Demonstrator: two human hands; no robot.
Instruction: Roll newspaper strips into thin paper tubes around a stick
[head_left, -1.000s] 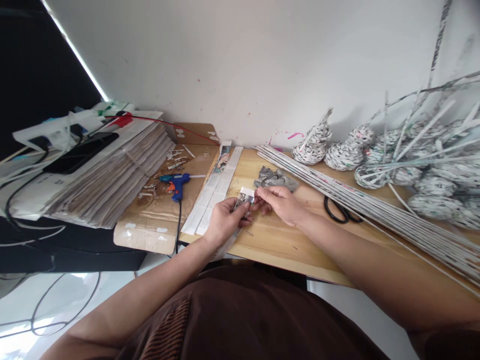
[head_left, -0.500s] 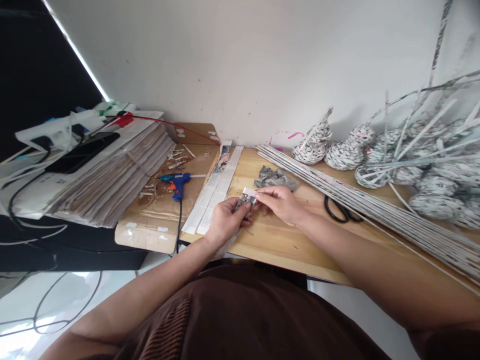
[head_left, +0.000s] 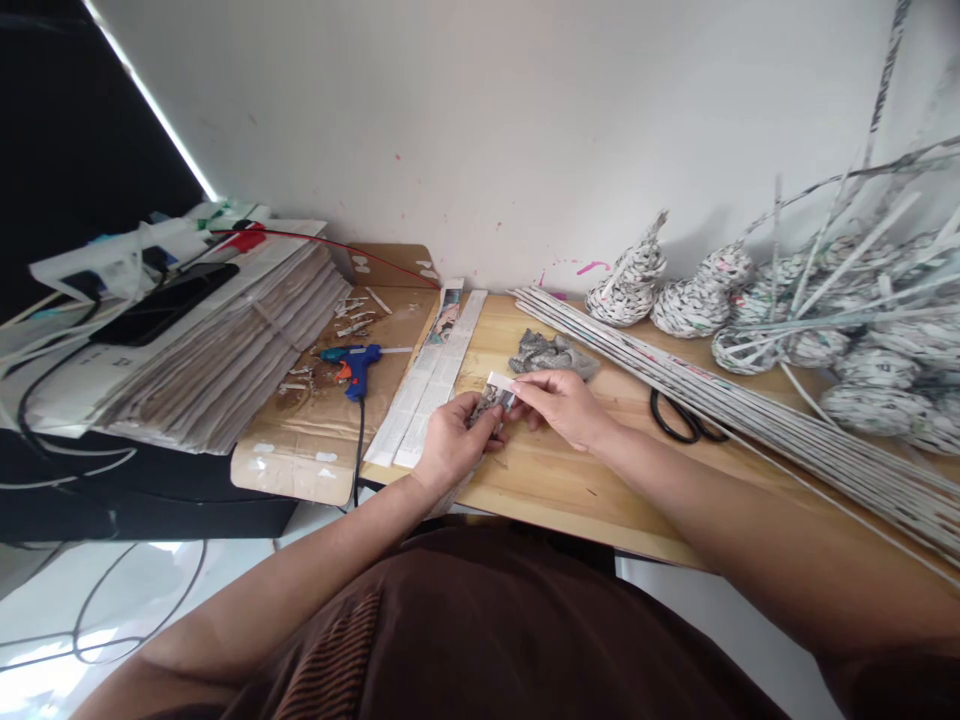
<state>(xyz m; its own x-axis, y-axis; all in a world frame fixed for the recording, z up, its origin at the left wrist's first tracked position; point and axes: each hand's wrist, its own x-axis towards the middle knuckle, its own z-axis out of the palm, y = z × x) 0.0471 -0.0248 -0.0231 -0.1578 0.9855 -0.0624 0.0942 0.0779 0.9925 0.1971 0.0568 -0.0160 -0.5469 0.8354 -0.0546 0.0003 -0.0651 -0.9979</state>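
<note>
Between my hands is a newspaper strip (head_left: pixel 501 383), its pale end uppermost and its lower part running down past the table edge. My left hand (head_left: pixel 457 436) is closed around the strip, thumb on top. The fingertips of my right hand (head_left: pixel 559 402) pinch the strip's upper right corner. Just beyond my right hand lies a crumpled grey cloth or bag (head_left: pixel 551 352); which it is I cannot tell. Flat newspaper strips (head_left: pixel 431 385) lie side by side to the left of my left hand.
A blue glue gun (head_left: pixel 360 372) rests on stained cardboard (head_left: pixel 300 440), beside a tall newspaper stack (head_left: pixel 247 370) with a phone (head_left: pixel 165 303) on top. Rolled paper sticks (head_left: pixel 697 385) cross the table at right, over black-handled scissors (head_left: pixel 675 420). Woven paper shapes (head_left: pixel 626 280) stand by the wall.
Both hands stay nearly in place on the newspaper strip. Its pale upper end shows slightly more between the fingers; the view has shifted a little.
</note>
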